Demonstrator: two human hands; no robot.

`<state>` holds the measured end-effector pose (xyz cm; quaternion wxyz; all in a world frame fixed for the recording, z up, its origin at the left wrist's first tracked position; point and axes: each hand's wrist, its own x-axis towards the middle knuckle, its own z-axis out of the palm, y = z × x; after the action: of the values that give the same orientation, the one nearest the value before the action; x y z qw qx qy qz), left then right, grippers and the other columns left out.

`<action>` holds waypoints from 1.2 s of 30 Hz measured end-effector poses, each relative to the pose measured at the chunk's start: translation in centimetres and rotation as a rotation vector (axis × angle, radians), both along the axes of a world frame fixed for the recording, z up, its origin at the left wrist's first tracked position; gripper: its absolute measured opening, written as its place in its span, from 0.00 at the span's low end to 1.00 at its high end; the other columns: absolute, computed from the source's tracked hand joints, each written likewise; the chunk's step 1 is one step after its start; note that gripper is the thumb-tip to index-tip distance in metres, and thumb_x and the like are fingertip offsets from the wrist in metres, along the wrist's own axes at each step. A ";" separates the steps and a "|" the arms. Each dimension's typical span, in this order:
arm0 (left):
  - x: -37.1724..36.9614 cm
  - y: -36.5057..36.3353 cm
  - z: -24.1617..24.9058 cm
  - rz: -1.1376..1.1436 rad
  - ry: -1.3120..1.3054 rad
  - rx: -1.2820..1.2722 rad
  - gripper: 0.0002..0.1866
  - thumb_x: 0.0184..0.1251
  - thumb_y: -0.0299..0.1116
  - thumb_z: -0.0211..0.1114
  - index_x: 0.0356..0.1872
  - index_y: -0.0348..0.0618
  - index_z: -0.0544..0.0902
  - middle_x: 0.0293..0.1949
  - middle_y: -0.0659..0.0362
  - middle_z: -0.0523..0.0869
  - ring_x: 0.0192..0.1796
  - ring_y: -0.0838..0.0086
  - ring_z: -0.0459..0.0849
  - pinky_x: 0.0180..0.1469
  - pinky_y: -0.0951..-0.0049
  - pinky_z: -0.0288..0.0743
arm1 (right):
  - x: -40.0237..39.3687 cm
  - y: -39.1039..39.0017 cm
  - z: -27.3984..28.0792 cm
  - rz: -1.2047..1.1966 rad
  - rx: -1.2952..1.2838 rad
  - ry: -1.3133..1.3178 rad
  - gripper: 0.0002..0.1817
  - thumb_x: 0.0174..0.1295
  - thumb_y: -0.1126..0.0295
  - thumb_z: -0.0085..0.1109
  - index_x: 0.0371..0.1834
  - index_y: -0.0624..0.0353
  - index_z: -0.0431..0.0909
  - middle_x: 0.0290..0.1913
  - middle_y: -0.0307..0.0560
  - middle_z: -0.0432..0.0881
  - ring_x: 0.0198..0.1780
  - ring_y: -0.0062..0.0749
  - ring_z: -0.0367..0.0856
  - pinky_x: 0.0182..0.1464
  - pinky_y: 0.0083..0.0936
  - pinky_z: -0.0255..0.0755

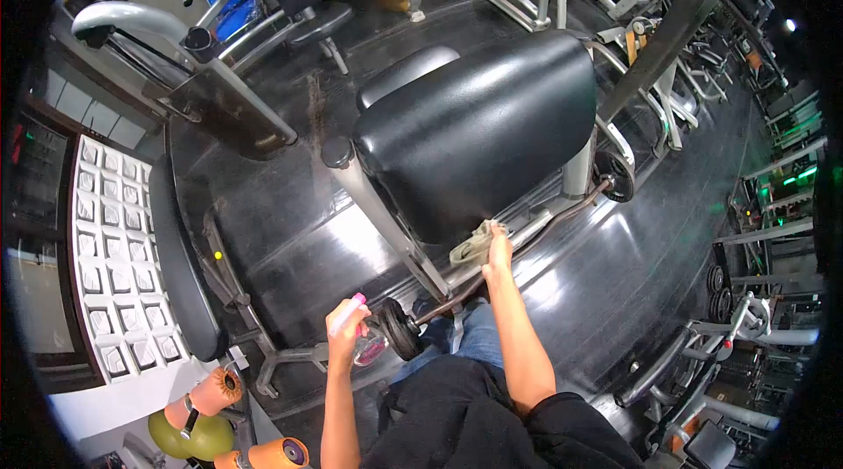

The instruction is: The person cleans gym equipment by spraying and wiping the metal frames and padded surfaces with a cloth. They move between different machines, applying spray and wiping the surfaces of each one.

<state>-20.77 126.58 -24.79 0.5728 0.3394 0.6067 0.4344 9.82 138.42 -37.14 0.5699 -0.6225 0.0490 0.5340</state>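
My left hand (pixel 344 333) is wrapped round a clear spray bottle (pixel 370 349) with a pink and white nozzle, low and left of centre. In my right hand (pixel 498 254) is a crumpled pale cloth (pixel 471 248), held at the lower edge of a large black padded cushion (pixel 483 126). The cushion sits on a grey metal frame (pixel 378 205). Below it, a bent metal bar (pixel 544 236) runs past my legs, with black weight plates (pixel 399 328) at its near end, close to the spray bottle.
A long black pad (pixel 180 267) stands at the left, before a white panel (pixel 114 258). Orange foam rollers (pixel 215 392) and a green ball (pixel 189 436) are at the lower left. A machine with a grey post (pixel 233 100) stands upper left; more gym machines line the right.
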 end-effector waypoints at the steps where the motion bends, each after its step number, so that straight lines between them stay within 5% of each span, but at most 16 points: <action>1: 0.2 0.4 0.0 -0.010 0.010 -0.004 0.07 0.63 0.30 0.63 0.32 0.36 0.81 0.29 0.56 0.84 0.20 0.77 0.77 0.25 0.76 0.69 | 0.0 0.0 0.3 -0.005 0.000 -0.002 0.11 0.71 0.60 0.53 0.41 0.53 0.80 0.39 0.43 0.85 0.39 0.38 0.85 0.45 0.39 0.80; 3: 0.7 1.0 0.3 -0.033 0.023 0.003 0.07 0.64 0.30 0.63 0.32 0.37 0.81 0.29 0.57 0.84 0.20 0.78 0.76 0.25 0.75 0.69 | -1.6 -0.1 0.8 0.024 0.068 -0.244 0.19 0.70 0.55 0.57 0.44 0.63 0.82 0.41 0.49 0.84 0.40 0.34 0.83 0.45 0.36 0.76; 5: 1.4 1.7 0.7 -0.052 0.032 0.002 0.07 0.64 0.31 0.63 0.32 0.36 0.81 0.28 0.57 0.83 0.21 0.78 0.76 0.26 0.75 0.68 | -5.1 -0.6 -2.9 0.102 -0.095 -0.605 0.28 0.72 0.53 0.51 0.56 0.74 0.74 0.59 0.69 0.74 0.60 0.55 0.75 0.62 0.47 0.66; 6: 1.8 2.0 1.0 -0.062 0.033 0.000 0.07 0.64 0.31 0.63 0.32 0.36 0.81 0.28 0.57 0.83 0.21 0.78 0.76 0.26 0.75 0.68 | -7.8 -1.5 2.8 0.119 -0.072 -0.717 0.35 0.73 0.52 0.48 0.64 0.80 0.64 0.65 0.75 0.64 0.67 0.62 0.63 0.69 0.49 0.56; 7: 2.3 2.3 1.2 -0.069 0.024 -0.002 0.07 0.63 0.31 0.63 0.31 0.36 0.80 0.28 0.58 0.83 0.21 0.78 0.76 0.26 0.75 0.68 | -10.4 -1.8 0.2 0.022 -0.147 -0.920 0.35 0.72 0.48 0.52 0.61 0.76 0.67 0.67 0.75 0.65 0.67 0.60 0.66 0.68 0.48 0.58; 12: 4.2 3.5 1.7 -0.124 0.004 -0.003 0.07 0.62 0.29 0.65 0.31 0.34 0.82 0.28 0.58 0.83 0.21 0.80 0.75 0.26 0.77 0.68 | -12.1 -3.3 3.7 0.079 0.023 -0.643 0.35 0.71 0.54 0.55 0.68 0.74 0.60 0.66 0.70 0.66 0.69 0.55 0.64 0.72 0.41 0.55; 13: 4.4 3.5 1.9 -0.146 -0.004 0.026 0.07 0.62 0.29 0.65 0.31 0.34 0.82 0.28 0.58 0.83 0.21 0.80 0.75 0.26 0.77 0.68 | -11.2 -2.6 2.8 -0.010 0.034 -0.780 0.30 0.72 0.57 0.52 0.64 0.74 0.62 0.57 0.65 0.70 0.64 0.55 0.69 0.68 0.44 0.59; 15: 4.6 3.4 1.9 -0.171 -0.006 0.049 0.07 0.62 0.30 0.65 0.31 0.34 0.82 0.27 0.58 0.83 0.21 0.80 0.75 0.26 0.77 0.68 | -8.0 -0.9 1.0 -0.148 0.050 -0.864 0.29 0.71 0.56 0.54 0.62 0.72 0.66 0.60 0.66 0.71 0.63 0.54 0.70 0.65 0.42 0.62; 19: 4.6 3.0 1.6 -0.176 -0.026 0.027 0.07 0.63 0.29 0.65 0.30 0.35 0.82 0.26 0.60 0.82 0.21 0.81 0.75 0.26 0.78 0.67 | -3.0 1.4 2.5 -0.104 0.070 -0.810 0.30 0.71 0.54 0.55 0.60 0.74 0.69 0.59 0.68 0.73 0.61 0.60 0.72 0.66 0.41 0.63; 22: 5.0 3.1 1.4 -0.171 -0.018 0.013 0.07 0.63 0.29 0.64 0.30 0.35 0.82 0.26 0.60 0.81 0.21 0.81 0.75 0.26 0.78 0.67 | -6.4 0.4 4.5 -0.068 0.021 -1.107 0.26 0.70 0.55 0.56 0.58 0.70 0.71 0.56 0.64 0.73 0.59 0.62 0.73 0.61 0.44 0.66; 26: 5.8 3.6 1.5 -0.186 -0.008 -0.014 0.07 0.63 0.29 0.64 0.31 0.35 0.82 0.26 0.60 0.82 0.22 0.80 0.75 0.27 0.77 0.68 | -9.1 -3.0 6.2 0.155 0.171 -1.018 0.14 0.65 0.66 0.62 0.48 0.63 0.75 0.49 0.58 0.73 0.54 0.54 0.76 0.56 0.43 0.71; 29: 6.0 4.1 2.1 -0.175 -0.025 0.015 0.06 0.63 0.29 0.64 0.31 0.35 0.82 0.25 0.60 0.81 0.22 0.80 0.75 0.27 0.77 0.68 | -5.5 -3.9 5.5 0.547 0.410 -1.394 0.19 0.48 0.77 0.69 0.45 0.52 0.78 0.47 0.43 0.77 0.50 0.44 0.79 0.47 0.38 0.77; 31: 5.8 4.1 2.6 -0.170 -0.015 0.042 0.06 0.64 0.29 0.64 0.31 0.35 0.82 0.25 0.60 0.81 0.22 0.80 0.75 0.27 0.77 0.68 | -2.2 -3.2 6.5 0.652 0.464 -1.508 0.18 0.47 0.76 0.70 0.43 0.50 0.79 0.47 0.40 0.78 0.48 0.42 0.80 0.47 0.38 0.78; 36: 5.1 2.9 2.8 -0.185 0.048 0.109 0.06 0.64 0.28 0.65 0.31 0.36 0.82 0.24 0.61 0.80 0.22 0.81 0.75 0.27 0.77 0.67 | -1.2 -1.6 6.2 0.441 0.402 -1.406 0.18 0.48 0.78 0.68 0.44 0.52 0.80 0.47 0.43 0.80 0.50 0.44 0.81 0.50 0.37 0.76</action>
<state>-15.64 129.51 -22.03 0.5764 0.4350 0.5619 0.4034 8.63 136.78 -30.91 0.4498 -0.6955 -0.5489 0.1123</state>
